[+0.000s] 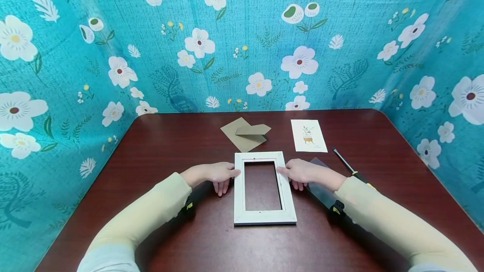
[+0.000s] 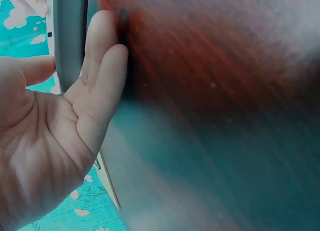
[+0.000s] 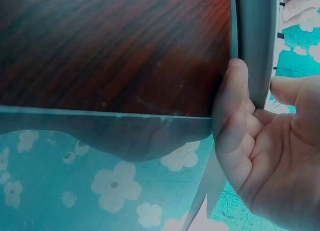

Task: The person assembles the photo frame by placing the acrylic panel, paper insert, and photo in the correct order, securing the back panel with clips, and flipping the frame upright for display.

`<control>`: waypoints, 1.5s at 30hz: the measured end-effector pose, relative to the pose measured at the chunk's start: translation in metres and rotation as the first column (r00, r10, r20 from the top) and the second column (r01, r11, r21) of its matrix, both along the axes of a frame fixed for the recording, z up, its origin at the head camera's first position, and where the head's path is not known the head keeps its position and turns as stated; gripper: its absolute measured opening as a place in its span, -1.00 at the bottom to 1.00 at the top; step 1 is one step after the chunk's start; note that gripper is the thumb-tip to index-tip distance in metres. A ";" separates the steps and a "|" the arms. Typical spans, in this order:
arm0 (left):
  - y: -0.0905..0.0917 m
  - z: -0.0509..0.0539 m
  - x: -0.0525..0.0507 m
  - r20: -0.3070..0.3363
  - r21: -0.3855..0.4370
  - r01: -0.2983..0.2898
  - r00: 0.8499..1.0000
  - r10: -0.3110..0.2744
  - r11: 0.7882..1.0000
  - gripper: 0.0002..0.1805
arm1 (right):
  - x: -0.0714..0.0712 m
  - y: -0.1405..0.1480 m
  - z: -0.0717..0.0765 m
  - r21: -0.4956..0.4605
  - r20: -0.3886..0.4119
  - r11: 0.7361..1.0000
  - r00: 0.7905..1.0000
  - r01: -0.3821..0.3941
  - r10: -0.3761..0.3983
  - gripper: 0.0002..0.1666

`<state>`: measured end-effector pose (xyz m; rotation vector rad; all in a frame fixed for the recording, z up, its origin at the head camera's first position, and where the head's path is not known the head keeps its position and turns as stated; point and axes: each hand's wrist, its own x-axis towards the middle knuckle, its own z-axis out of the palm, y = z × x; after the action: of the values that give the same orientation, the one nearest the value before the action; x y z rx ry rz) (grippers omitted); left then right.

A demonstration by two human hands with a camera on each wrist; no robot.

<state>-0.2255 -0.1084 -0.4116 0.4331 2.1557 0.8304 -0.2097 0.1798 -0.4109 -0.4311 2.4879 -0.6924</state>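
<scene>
Floral cloth behind dark table, where we see white frame between left hand and right hand, long axis pointing away from us; both pinch long sides toward far end.

Gap between cardboard and printed card; white frame across near end; screwdriver, clear sheet rightward.

flowered cloth and table show a work nook.
</scene>
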 end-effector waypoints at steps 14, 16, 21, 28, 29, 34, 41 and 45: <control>0.000 -0.002 -0.007 0.059 -0.028 0.001 0.998 0.001 1.000 -0.65 | -0.004 0.000 0.000 -0.014 0.029 1.000 0.999 -0.016 0.016 -0.38; -0.001 -0.001 -0.008 0.077 -0.019 -0.019 0.997 0.021 1.000 -0.65 | -0.004 0.001 -0.001 -0.027 0.028 1.000 1.000 -0.002 0.003 -0.38; -0.003 0.001 -0.009 0.120 -0.005 -0.050 0.991 0.050 0.999 -0.64 | -0.003 0.001 -0.003 -0.046 0.011 0.999 1.000 0.011 -0.010 -0.39; -0.003 0.002 -0.009 0.160 0.020 -0.084 0.984 0.080 0.996 -0.64 | -0.001 0.002 -0.004 -0.068 -0.007 0.998 1.000 0.020 -0.021 -0.38; -0.003 0.001 -0.008 0.162 0.023 -0.089 0.983 0.084 0.996 -0.64 | -0.001 0.003 -0.004 -0.070 -0.006 0.997 1.000 0.025 -0.025 -0.38; -0.003 -0.001 -0.007 0.155 0.033 -0.094 0.984 0.087 0.995 -0.63 | 0.001 0.005 -0.003 -0.080 0.001 0.996 0.999 0.036 -0.036 -0.40; -0.004 -0.002 -0.007 0.155 0.037 -0.092 0.984 0.085 0.995 -0.63 | 0.003 0.017 0.003 -0.113 -0.024 0.993 0.999 0.046 -0.049 -0.52; -0.004 -0.003 -0.008 0.156 0.036 -0.092 0.984 0.085 0.995 -0.63 | 0.007 0.030 0.009 -0.135 -0.054 0.990 0.997 0.038 -0.046 -0.56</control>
<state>-0.2336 -0.1124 -0.4149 0.2867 2.0286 0.9308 -0.2032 0.2101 -0.4022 -0.4547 2.5196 -0.8795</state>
